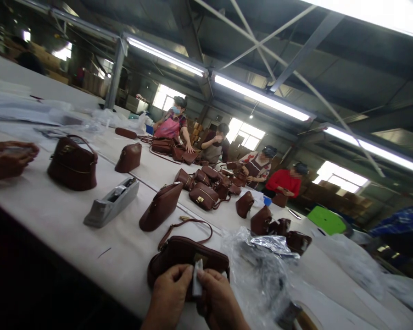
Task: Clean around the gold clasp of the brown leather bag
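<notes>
My left hand [170,293] and my right hand [216,298] meet at the near edge of a long white table [65,215]. Between their fingers they pinch a small white slip [197,279], held against a dark brown leather handbag [187,254] that lies flat with its strap looped behind it. Crumpled clear plastic bags [261,266] lie just right of my right hand.
A grey tape dispenser [112,202] and several more brown bags stand on the table, the nearest one [160,206] upright. Another person's hands [8,158] work at the left edge. Several people stand along the far side handling bags. A green object [326,221] sits far right.
</notes>
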The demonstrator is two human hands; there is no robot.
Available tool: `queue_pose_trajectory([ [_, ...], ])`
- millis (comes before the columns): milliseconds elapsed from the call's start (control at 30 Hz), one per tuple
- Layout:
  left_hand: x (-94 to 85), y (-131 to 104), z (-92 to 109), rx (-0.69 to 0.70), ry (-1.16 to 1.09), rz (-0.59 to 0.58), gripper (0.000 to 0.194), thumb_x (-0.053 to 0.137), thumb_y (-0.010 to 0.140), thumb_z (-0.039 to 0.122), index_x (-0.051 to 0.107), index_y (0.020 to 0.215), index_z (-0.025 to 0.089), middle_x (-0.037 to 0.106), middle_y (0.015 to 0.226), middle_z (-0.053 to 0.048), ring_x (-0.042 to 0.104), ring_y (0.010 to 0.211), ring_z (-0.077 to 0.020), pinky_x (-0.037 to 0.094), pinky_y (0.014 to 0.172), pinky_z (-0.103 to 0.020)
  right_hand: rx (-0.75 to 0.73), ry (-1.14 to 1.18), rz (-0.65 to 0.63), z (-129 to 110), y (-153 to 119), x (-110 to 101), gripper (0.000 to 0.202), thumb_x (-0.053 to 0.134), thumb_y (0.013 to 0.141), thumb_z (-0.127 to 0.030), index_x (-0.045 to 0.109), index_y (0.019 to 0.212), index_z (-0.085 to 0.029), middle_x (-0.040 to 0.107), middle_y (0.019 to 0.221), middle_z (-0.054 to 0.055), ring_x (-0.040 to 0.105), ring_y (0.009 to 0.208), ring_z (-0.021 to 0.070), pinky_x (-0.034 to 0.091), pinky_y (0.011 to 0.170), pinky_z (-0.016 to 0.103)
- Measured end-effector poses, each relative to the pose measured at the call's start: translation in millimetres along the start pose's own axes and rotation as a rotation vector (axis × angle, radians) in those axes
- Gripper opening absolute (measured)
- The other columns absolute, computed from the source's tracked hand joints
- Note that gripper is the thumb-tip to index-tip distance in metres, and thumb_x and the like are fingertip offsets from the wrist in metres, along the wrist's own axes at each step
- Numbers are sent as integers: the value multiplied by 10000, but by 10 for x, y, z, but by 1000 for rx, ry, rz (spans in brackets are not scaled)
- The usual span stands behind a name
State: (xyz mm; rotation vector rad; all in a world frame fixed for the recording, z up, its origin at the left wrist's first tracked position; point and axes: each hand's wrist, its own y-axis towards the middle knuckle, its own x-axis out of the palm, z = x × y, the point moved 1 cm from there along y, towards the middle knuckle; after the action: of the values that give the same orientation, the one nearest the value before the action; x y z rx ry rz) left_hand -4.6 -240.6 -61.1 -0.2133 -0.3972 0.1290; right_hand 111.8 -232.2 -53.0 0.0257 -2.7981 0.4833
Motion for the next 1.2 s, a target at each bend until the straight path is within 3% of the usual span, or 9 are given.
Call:
queue_pose_trajectory([
  [133, 3, -27, 24, -22, -24, -5, 322, 660, 742, 419, 691, 877, 128, 676, 661, -20, 609, 639, -165, 503, 603, -256, -86, -84, 22, -20, 2, -5, 421, 773, 606, -497, 510, 572, -170, 387, 334, -90, 278, 268, 28, 167, 288, 158],
  [367, -15, -88, 106, -16, 42, 18, 260, 650, 733, 380, 701, 823, 141, 634, 586, 6, 560, 573, -144, 441, 525, -226, -110, -226, 35, -57, -67, 11, 390, 731, 656, -483, 512, 562, -175, 402, 312, -80, 287, 263, 40, 177, 299, 177],
  [533, -35, -64, 173, 12, 123, -64, 271, 641, 715, 405, 694, 737, 140, 623, 566, -1, 556, 543, -148, 439, 515, -238, -132, -372, 80, -99, -83, 17, 396, 707, 649, -511, 522, 555, -174, 387, 333, -79, 291, 288, 47, 175, 314, 190],
  [667, -59, -58, 221, 94, 268, -114, 297, 576, 762, 423, 669, 697, 148, 561, 530, 20, 512, 506, -131, 409, 495, -239, -233, -550, 113, -107, -75, -7, 401, 669, 668, -531, 546, 540, -172, 394, 371, -60, 341, 360, 76, 230, 363, 221],
  [767, -63, -79, 267, 162, 402, -128, 287, 523, 805, 390, 663, 703, 161, 590, 583, 0, 539, 555, -145, 417, 525, -250, -333, -684, 129, -149, -105, 8, 368, 617, 714, -478, 552, 531, -165, 428, 440, -35, 383, 455, 98, 287, 441, 241],
  [1000, -52, -92, 309, 554, 813, -148, 321, 408, 901, 294, 605, 674, 183, 589, 733, -37, 572, 727, -166, 416, 708, -300, -406, -865, 187, -201, -177, 89, 350, 514, 747, -433, 570, 561, -141, 507, 549, 15, 436, 573, 141, 316, 542, 272],
  [1200, -98, -124, 363, 561, 741, -240, 250, 425, 873, 212, 641, 750, 199, 634, 783, -27, 604, 776, -152, 443, 730, -273, -419, -798, 173, -124, -153, 45, 373, 538, 771, -448, 600, 582, -133, 508, 555, 8, 433, 570, 138, 310, 536, 265],
])
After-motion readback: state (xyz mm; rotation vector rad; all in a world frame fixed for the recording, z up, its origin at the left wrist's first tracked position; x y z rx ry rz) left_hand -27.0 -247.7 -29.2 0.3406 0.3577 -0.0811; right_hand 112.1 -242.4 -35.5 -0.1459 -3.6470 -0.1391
